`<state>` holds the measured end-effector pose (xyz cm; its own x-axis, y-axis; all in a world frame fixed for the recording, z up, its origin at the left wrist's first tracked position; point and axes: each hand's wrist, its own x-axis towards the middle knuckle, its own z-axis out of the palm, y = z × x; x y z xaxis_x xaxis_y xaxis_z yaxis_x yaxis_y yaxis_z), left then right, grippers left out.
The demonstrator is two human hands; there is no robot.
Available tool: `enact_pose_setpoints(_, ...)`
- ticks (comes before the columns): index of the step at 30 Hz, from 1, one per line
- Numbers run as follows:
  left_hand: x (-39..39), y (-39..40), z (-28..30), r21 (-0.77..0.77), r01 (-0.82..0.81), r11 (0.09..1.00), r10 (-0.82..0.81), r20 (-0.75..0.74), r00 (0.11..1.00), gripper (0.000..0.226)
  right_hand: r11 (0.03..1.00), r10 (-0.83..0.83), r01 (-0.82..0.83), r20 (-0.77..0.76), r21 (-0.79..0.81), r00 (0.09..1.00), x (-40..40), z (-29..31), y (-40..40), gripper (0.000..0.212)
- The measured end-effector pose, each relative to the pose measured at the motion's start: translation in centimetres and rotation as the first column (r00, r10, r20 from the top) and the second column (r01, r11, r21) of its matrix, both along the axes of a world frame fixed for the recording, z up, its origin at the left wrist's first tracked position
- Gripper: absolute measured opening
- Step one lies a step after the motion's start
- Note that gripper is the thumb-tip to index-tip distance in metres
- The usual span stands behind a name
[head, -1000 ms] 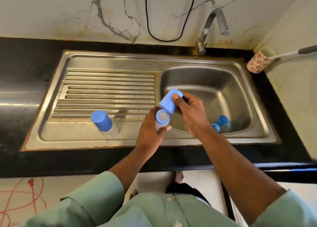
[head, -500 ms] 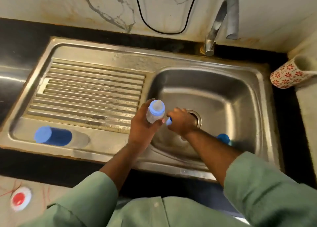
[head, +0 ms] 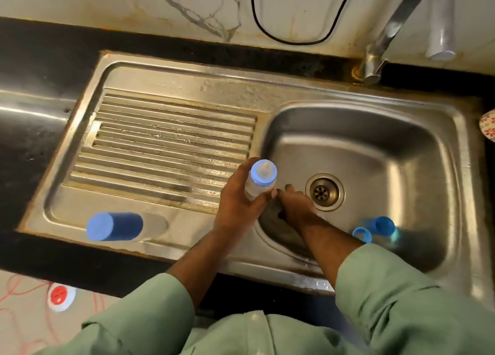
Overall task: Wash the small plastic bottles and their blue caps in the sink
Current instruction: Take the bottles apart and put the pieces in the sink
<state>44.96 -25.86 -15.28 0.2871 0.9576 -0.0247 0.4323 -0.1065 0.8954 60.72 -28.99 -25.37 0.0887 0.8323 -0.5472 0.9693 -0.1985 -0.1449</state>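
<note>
On the left, a capped bottle lies on its side on the flat steel at the front of the drainboard, its tall blue cap pointing toward the bench edge. A second ago it stood upright; now it has tipped over and waits unwashed.

Just right of the drainboard, the left hand holds a small clear bottle upright over the basin's edge, fingers wrapped round its body. The tall cap is off, and a blue collar with a pale teat shows at the top.

Beside it, the right hand has dropped low into the sink, near the drain. A second ago it held that tall blue cap; now no cap is visible in it. The fingers curl downward, and whether they hold anything I cannot tell. The bottle now looks ready for rinsing.

Further right, a loose blue cap and a blue ring lie on the basin floor. The tap above shows no water running.
</note>
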Motion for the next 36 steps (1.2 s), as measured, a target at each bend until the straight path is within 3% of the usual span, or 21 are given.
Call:
enact_pose_setpoints(4,0.0,0.3,0.6,0.024,0.063,0.998,-0.063,0.023,0.998,0.062,0.997,-0.064,0.065,-0.026,0.038,0.998,0.9,1.9,-0.1,0.064)
enact_pose_setpoints(6,0.1,0.1,1.1,0.026,0.054,0.998,-0.055,0.049,0.997,0.066,0.949,-0.279,0.299,-0.175,0.097,0.944,2.0,4.6,-0.3,0.057)
enact_pose_setpoints(8,0.4,-0.3,1.1,0.019,0.042,0.999,-0.042,0.039,0.998,0.068,0.724,-0.542,0.666,-0.45,0.18,0.71,3.2,8.6,-1.0,0.037)
enact_pose_setpoints(10,0.9,-0.9,1.0,0.012,0.083,0.996,-0.083,-0.029,0.996,0.072,0.468,-0.557,0.853,-0.672,0.232,0.488,3.2,13.6,-2.0,0.042)
enact_pose_setpoints(11,1.2,-1.3,0.8,0.044,0.123,0.991,-0.119,-0.094,0.988,0.073,0.441,-0.521,0.868,-0.721,0.229,0.456,2.7,16.1,-2.4,0.051)
enact_pose_setpoints(12,1.6,-1.7,0.8,0.097,0.162,0.982,-0.146,-0.159,0.976,0.072,0.485,-0.497,0.836,-0.705,0.258,0.506,2.2,17.9,-2.7,0.057)
enact_pose_setpoints(13,2.0,-2.0,0.9,0.157,0.186,0.97,-0.15,-0.216,0.965,0.07,0.576,-0.497,0.755,-0.599,0.313,0.628,1.8,18.8,-2.7,0.062)
enact_pose_setpoints(15,3.1,-2.7,1.4,0.323,0.207,0.924,-0.114,-0.284,0.952,0.063,0.748,-0.468,0.538,-0.266,0.387,0.842,1.6,19.0,-2.6,0.065)
enact_pose_setpoints(18,4.9,-3.2,2.5,0.489,0.285,0.825,-0.102,-0.367,0.924,0.062,0.776,-0.497,0.501,-0.117,0.383,0.86,2.8,18.5,-2.2,0.055)
enact_pose_setpoints(21,5.9,-4.2,5.0,0.219,0.359,0.907,-0.248,-0.411,0.877,0.066,0.721,-0.512,0.552,-0.217,0.419,0.832,4.5,18.6,-3.1,0.053)
enact_pose_setpoints(25,7.1,-4.6,8.8,-0.088,0.277,0.957,-0.29,-0.229,0.929,0.056,0.662,-0.448,0.559,-0.334,0.5,0.829,6.0,18.9,-4.2,0.059)
enact_pose_setpoints(26,7.2,-4.6,9.2,-0.234,0.267,0.935,-0.297,-0.1,0.95,0.05,0.631,-0.391,0.57,-0.419,0.526,0.82,6.3,19.3,-4.4,0.053)
enact_pose_setpoints(27,7.2,-4.5,9.1,-0.474,0.331,0.816,-0.299,0.144,0.943,0.044,0.61,-0.281,0.556,-0.502,0.564,0.818,6.6,20.0,-4.5,0.049)
enact_pose_setpoints(28,7.1,-4.8,8.8,-0.644,0.536,0.545,-0.244,0.489,0.837,0.045,0.612,-0.132,0.503,-0.548,0.611,0.826,6.8,20.7,-4.4,0.05)
enact_pose_setpoints(29,6.8,-5.3,8.5,-0.633,0.744,0.215,-0.103,0.743,0.662,0.051,0.615,0.03,0.414,-0.544,0.671,0.838,6.8,21.6,-4.1,0.051)
enact_pose_setpoints(30,6.6,-5.7,7.8,-0.524,0.852,0.011,0.066,0.85,0.522,0.058,0.617,0.185,0.313,-0.519,0.722,0.835,6.9,22.5,-3.7,0.046)
enact_pose_setpoints(32,6.4,-5.1,6.6,-0.364,0.926,-0.097,0.155,0.914,0.375,0.064,0.737,0.336,0.188,-0.594,0.649,0.731,7.5,24.4,-3.0,0.011)
enact_pose_setpoints(33,6.1,-4.3,6.2,-0.361,0.928,-0.093,0.098,0.924,0.369,0.065,0.843,0.299,0.17,-0.708,0.51,0.64,8.3,25.3,-2.7,0.015)
enact_pose_setpoints(34,5.8,-3.6,6.3,-0.389,0.919,-0.065,0.016,0.921,0.39,0.065,0.918,0.203,0.173,-0.796,0.357,0.57,9.4,26.1,-2.5,0.041)
enact_pose_setpoints(35,5.5,-2.9,6.7,-0.441,0.897,-0.015,-0.075,0.895,0.439,0.064,0.964,0.086,0.162,-0.827,0.21,0.556,10.3,26.8,-2.4,0.059)
enact_pose_setpoints(36,5.3,-2.3,7.2,-0.503,0.863,0.046,-0.147,0.851,0.504,0.065,0.983,-0.019,0.153,-0.784,0.098,0.621,10.8,27.1,-2.4,0.066)
